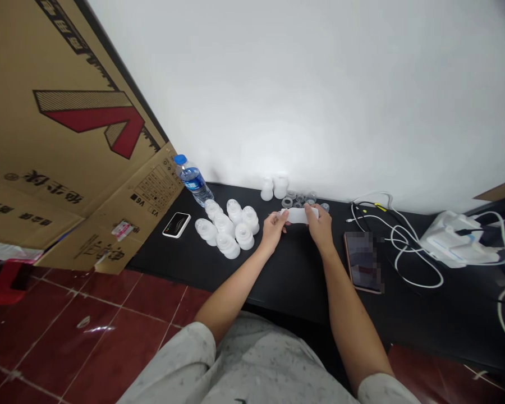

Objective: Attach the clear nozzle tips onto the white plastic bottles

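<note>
Between my two hands a small white plastic bottle (297,215) lies sideways above the black table. My left hand (273,231) grips its left end, fingers closed around it. At the other end, my right hand (320,229) pinches the bottle with the thumb on top. Just behind stand two white bottles (267,189) close to the wall, and several clear and grey plastic rings (287,202) lie beside them. Left of my left hand, several white bottles with clear tops (224,225) stand in a cluster.
A water bottle with a blue cap (193,182) stands at the back left, near a white device (177,225) and a large cardboard box (79,157). To the right lie a phone (362,262), tangled white cables (399,235) and a white power strip (454,238). The wall (298,101) borders the table's back.
</note>
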Motion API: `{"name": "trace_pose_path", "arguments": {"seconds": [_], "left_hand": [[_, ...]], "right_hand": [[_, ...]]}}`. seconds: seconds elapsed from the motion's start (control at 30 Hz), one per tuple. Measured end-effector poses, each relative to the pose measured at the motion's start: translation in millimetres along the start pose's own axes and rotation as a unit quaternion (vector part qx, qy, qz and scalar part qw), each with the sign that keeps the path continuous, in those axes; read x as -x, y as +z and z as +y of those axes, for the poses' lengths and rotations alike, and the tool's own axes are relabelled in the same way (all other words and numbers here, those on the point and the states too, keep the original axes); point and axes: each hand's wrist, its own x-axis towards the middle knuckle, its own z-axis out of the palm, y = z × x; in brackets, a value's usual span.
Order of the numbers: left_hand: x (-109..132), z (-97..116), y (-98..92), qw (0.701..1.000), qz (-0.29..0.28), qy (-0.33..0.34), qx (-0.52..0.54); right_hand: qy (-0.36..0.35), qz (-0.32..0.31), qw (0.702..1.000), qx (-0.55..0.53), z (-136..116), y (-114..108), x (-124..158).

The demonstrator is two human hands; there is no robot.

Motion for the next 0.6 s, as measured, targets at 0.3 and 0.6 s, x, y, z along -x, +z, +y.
{"name": "trace_pose_path", "arguments": {"seconds": [0.3,0.6], "left_hand": [[6.3,11.4,3.5,0.999,-0.003,0.043,-0.005],[13.4,10.4,4.6,0.995,-0.011,0.094,-0.019]], "right_hand": [[0.047,-0.013,0.998,-0.051,-5.3,-3.5,0.5],[0.192,-0.032,0.967,-0.162,6.1,1.8,-8.4]]}}
